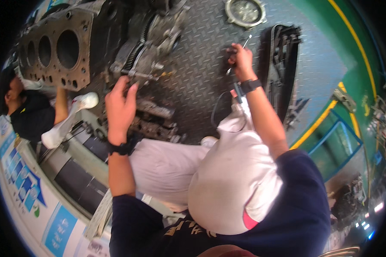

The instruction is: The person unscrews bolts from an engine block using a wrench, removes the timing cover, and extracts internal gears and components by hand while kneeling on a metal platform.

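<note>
**Hands at a stripped engine on a steel floor**

The right hand [241, 58] has its grip pressed around a thin metal tool [240, 48], whose bright shaft sticks up past the knuckles; a dark part under the palm is too blurred to tell. A black wristband [250, 85] sits just below that grip. The left hand [121, 107] has its grip spread, fingers [123, 83] fanned and touching nothing clearly, just in front of the greasy engine parts [152, 51]. A dark block [154, 118] lies just beside the left palm. Beyond the left grip stands a rusty head gasket [55, 47] with round bores. To the outside of the right grip lies a black belt [283, 64]; above it, a round metal cover [245, 12]. All rest on the tread-plate floor [197, 73]. Far to the left of the left grip, another person [30, 111] in a dark shirt crouches.
</note>
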A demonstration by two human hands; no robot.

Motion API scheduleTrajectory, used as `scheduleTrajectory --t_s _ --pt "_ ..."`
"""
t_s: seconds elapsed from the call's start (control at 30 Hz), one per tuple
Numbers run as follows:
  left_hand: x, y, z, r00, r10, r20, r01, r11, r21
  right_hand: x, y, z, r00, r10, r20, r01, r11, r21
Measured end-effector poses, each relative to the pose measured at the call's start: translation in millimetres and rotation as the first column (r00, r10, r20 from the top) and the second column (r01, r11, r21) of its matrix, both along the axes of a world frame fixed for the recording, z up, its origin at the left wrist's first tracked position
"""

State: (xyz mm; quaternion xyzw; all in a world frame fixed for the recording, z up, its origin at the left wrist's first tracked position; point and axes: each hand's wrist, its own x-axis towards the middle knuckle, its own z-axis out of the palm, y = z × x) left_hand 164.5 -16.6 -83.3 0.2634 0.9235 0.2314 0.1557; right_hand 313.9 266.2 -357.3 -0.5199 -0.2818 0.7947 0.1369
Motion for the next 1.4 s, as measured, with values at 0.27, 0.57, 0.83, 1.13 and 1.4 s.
scheduleTrajectory --t_s 0.27,0.57,0.83,1.13,1.4 --pt "-3.3 -18.3 -16.1 0.995 0.062 0.081 -0.066 0.997 0.047 -25.1 -83.6 10.8 0.943 0.326 -0.074 -0.330 0.942 -0.060" --pt "0.2 -12.3 -15.6 0.995 0.075 0.070 -0.080 0.995 0.062 -38.4 -134.2 33.6 0.839 0.434 -0.327 -0.499 0.854 -0.148" --pt "7.5 -14.0 -25.0 0.988 0.150 0.019 -0.151 0.975 0.160 -78.8 -137.3 22.2 0.894 0.326 -0.307 -0.382 0.913 -0.144" --pt "13.4 3.6 -16.0 0.995 0.085 -0.049 -0.081 0.994 0.073 -99.7 -136.7 0.9 0.883 0.371 -0.288 -0.368 0.927 0.067" --pt "22.1 -15.3 -14.9 0.990 0.035 0.139 -0.039 0.999 0.029 -53.3 -128.9 13.5 0.873 0.430 -0.229 -0.387 0.898 0.211"
